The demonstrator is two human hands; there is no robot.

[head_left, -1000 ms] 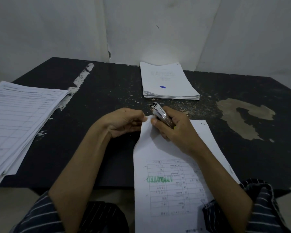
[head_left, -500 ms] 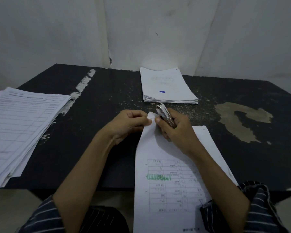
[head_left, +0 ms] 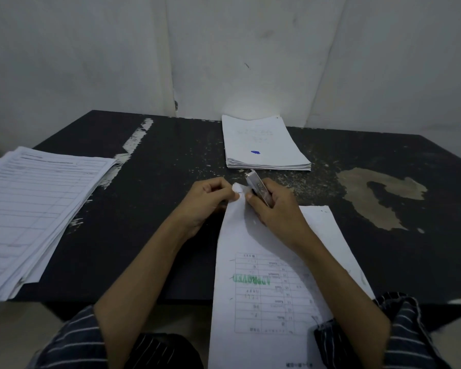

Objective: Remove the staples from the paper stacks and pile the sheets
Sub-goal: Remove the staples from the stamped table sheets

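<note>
Stapled sheets [head_left: 266, 283] are held at the near edge of the dark desk [head_left: 157, 235] and hang partly over the person's lap, with printed tables and a green stamp facing up. The far corner [head_left: 237, 188] is pinched between the curled fingers [head_left: 222, 191] of the left hand [head_left: 206, 202]. A slim silver tool [head_left: 256, 185] is gripped in the right hand [head_left: 276, 213], whose fingers are curled round it. The tool's tip points away past the corner, and the thumb is pressed to the paper just beside the left hand's pinch. The staple itself is too small to be made out. A neat pile [head_left: 261, 141] with a blue mark lies farther back at the centre of the desk, and a looser pile of forms [head_left: 35, 203] lies at the left edge.

The step in hand is judged to be the freeing of the corner staple. It is best done with the corner held taut and flat. The tool's tip should be slid under the staple's crown rather than into the paper, and the staple pried up gently so that the corner is not torn.
</note>
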